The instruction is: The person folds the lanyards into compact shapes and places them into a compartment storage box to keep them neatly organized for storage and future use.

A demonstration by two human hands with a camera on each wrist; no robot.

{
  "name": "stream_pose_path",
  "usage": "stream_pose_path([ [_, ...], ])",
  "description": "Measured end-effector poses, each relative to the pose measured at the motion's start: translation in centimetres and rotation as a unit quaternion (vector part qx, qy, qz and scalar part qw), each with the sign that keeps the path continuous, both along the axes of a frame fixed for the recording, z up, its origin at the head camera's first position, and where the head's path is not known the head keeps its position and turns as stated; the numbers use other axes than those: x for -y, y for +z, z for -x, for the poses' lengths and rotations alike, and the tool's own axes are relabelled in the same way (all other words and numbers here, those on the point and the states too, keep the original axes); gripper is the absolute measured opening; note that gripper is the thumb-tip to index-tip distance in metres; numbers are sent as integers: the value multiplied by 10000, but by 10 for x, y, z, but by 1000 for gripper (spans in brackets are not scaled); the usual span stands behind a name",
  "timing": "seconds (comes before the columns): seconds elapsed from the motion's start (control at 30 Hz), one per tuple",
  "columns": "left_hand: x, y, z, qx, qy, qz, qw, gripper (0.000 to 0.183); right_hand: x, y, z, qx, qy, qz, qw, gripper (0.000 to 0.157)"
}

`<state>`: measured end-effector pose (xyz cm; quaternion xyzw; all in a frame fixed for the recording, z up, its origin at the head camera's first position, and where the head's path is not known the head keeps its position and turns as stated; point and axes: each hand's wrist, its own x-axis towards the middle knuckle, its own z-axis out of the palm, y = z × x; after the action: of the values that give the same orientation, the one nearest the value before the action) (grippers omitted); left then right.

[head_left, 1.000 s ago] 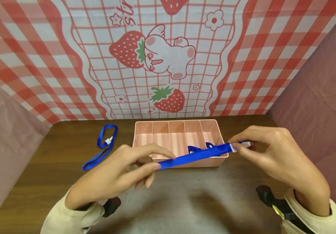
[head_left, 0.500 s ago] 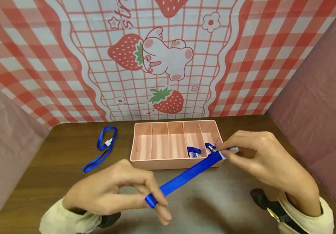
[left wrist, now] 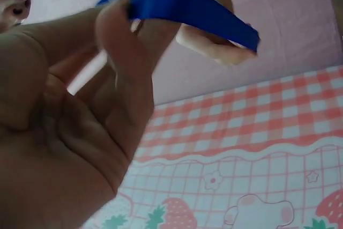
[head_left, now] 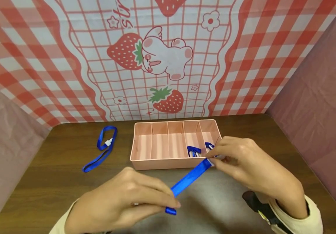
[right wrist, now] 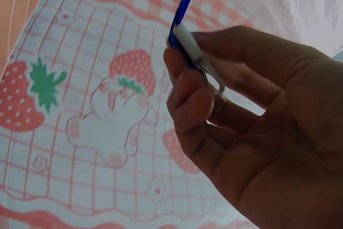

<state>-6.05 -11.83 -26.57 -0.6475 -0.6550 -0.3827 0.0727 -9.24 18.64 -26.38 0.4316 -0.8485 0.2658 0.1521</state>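
A blue lanyard point(head_left: 191, 178) is stretched slantwise between both hands in front of the pink box. My left hand point(head_left: 127, 198) pinches its lower end between thumb and fingers, and a short blue end pokes out below the fingertips. In the left wrist view the lanyard point(left wrist: 193, 10) shows as a flat, bent strap. My right hand point(head_left: 252, 165) pinches the other end, by the box's front right corner. The right wrist view shows a white clip point(right wrist: 186, 41) with a metal hook point(right wrist: 213, 79) between those fingers.
A pink box point(head_left: 156, 165) with several compartments stands at the back of the wooden table point(head_left: 54, 182). Blue lanyards point(head_left: 193, 150) lie in its two rightmost compartments. Another blue lanyard point(head_left: 97, 159) with a white clip lies left of the box. A strawberry-print cloth point(head_left: 168, 97) hangs behind.
The right hand has moved left and down with its end of the lanyard. My left hand has come down and a little right, its fingers closing on the strap's end, and the lanyard now slants more steeply.
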Motion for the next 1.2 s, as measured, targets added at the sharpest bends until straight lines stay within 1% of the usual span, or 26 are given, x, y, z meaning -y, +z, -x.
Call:
stream_pose_path([
  [0.03,0,-1,-2,14,258,-6,9997,19,2,0,-2,-68,73,-10,9999,9],
  [0.07,0,-1,-4,66,454,-46,9989,19,5,-1,-3,-175,129,-26,9998,5],
  [0.13,-3,-2,-5,145,815,-195,9964,18,9,-1,-7,-316,207,-15,9993,23],
  [0.2,-6,-1,-6,351,1220,-374,9912,19,13,-2,-9,-387,231,17,9990,39],
  [0.27,-10,0,-7,577,1607,-560,9837,20,17,-2,-11,-353,239,145,9990,38],
  [0.33,-14,-1,-6,770,1902,-696,9762,20,22,-3,-12,-248,247,410,9985,28],
  [0.37,-17,-2,-5,832,1965,-748,9741,21,24,-4,-12,-162,238,538,9981,20],
  [0.43,-22,-4,-2,827,1955,-840,9736,20,29,-5,-13,60,194,767,9968,7],
  [0.57,-29,-11,3,748,1934,-864,9744,11,40,-9,-14,399,-22,1018,9940,22],
  [0.63,-31,-14,5,770,1966,-854,9737,6,45,-11,-15,498,-83,1214,9913,23],
  [0.7,-32,-17,7,809,2029,-846,9722,4,50,-13,-15,650,-46,1483,9868,24],
  [0.77,-32,-19,8,906,2083,-834,9703,3,53,-15,-16,950,80,1830,9785,25],
  [0.87,-33,-20,10,1079,2165,-804,9670,3,55,-16,-16,1620,343,2312,9587,24],
  [0.97,-32,-20,11,1254,2230,-769,9637,3,53,-14,-16,2365,389,2603,9353,20],
  [1.03,-32,-19,11,1287,2258,-750,9627,3,51,-11,-16,2754,288,2649,9237,17],
  [1.1,-31,-19,11,1306,2280,-734,9621,4,49,-9,-16,3004,201,2602,9174,16],
  [1.2,-31,-19,11,1278,2300,-732,9620,3,46,-7,-16,3201,176,2442,9152,16],
])
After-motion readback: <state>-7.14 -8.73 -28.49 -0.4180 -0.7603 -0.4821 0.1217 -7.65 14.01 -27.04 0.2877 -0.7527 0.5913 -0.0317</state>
